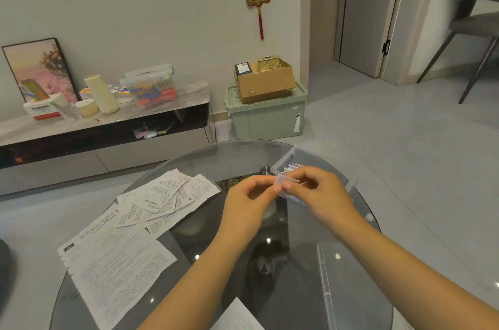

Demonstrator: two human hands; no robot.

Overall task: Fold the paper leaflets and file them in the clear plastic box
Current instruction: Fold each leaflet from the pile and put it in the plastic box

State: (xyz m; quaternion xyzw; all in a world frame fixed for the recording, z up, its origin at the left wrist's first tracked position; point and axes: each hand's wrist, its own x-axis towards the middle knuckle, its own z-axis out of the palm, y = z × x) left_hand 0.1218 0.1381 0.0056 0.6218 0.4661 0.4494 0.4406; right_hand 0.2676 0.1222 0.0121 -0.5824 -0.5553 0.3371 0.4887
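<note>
Leaflet [287,181], folded small, pinched between both hands' fingers [278,189] above box [310,157].

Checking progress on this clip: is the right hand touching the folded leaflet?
Touching. The head view shows the right hand and left hand pinching the folded leaflet between their fingertips, in front of the clear plastic box.

Over the round dark glass bench [221,289], the left hand [249,201] and right hand [316,192] together pinch what seems a small folded white leaflet [287,181] before the clear plastic box [299,155]. Unfolded printed paper leaflets [151,211] lie left.
</note>
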